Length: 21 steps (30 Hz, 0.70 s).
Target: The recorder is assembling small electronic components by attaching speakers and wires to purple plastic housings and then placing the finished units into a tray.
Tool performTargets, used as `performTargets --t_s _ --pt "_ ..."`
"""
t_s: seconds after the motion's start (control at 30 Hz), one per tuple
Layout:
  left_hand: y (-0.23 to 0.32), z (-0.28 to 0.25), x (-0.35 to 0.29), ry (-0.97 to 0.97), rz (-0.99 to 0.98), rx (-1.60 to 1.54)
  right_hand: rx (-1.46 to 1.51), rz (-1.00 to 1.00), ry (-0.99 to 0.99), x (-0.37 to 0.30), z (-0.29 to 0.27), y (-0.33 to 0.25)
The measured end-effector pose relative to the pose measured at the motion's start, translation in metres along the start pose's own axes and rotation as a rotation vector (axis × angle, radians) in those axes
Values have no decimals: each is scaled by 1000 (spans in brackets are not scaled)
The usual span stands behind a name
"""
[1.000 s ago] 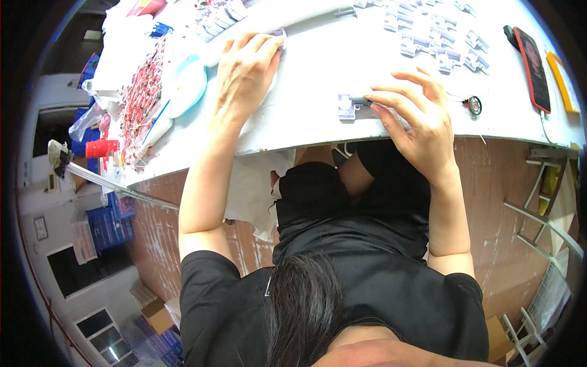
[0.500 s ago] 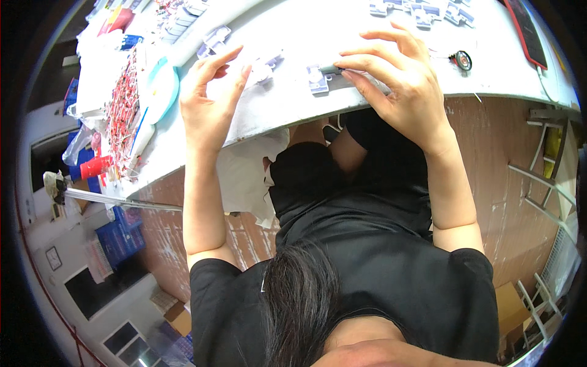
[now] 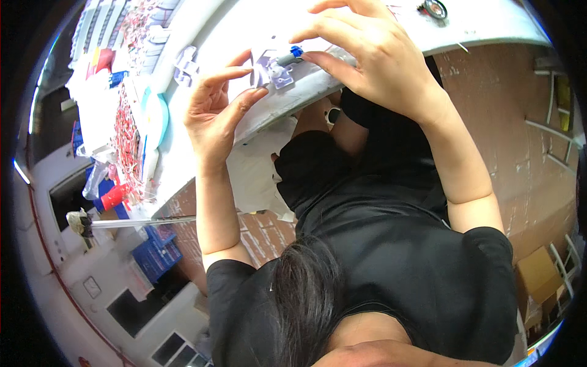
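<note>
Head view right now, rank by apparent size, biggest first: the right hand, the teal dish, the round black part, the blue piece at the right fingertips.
Right hand
Teal dish
Round black part
Blue piece

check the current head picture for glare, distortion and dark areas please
In the head view, the white tabletop looks washed out by bright light; the brown floor is dimmer; the table's front edge curves, as fisheye distortion would explain; the picture's corners are black.
</note>
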<state>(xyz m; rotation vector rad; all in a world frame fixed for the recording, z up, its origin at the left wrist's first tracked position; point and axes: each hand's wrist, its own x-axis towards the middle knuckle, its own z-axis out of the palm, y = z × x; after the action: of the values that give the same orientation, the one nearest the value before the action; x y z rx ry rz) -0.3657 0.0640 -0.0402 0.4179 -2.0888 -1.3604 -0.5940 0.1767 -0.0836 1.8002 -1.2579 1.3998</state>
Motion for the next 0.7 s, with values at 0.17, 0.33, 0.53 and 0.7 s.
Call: performTargets --t_s 0.17,0.33,0.53,0.7 --pt "-13 2 -5 41 -93 -30 120 256 -158 4 -7 -5" --pt "-16 4 -8 28 -67 7 260 326 -47 -1 -6 -5" --pt "-12 4 -9 3 -56 30 238 328 -65 -1 -7 -7" --pt "-9 5 -8 -47 27 245 234 325 -54 0 -7 -7"
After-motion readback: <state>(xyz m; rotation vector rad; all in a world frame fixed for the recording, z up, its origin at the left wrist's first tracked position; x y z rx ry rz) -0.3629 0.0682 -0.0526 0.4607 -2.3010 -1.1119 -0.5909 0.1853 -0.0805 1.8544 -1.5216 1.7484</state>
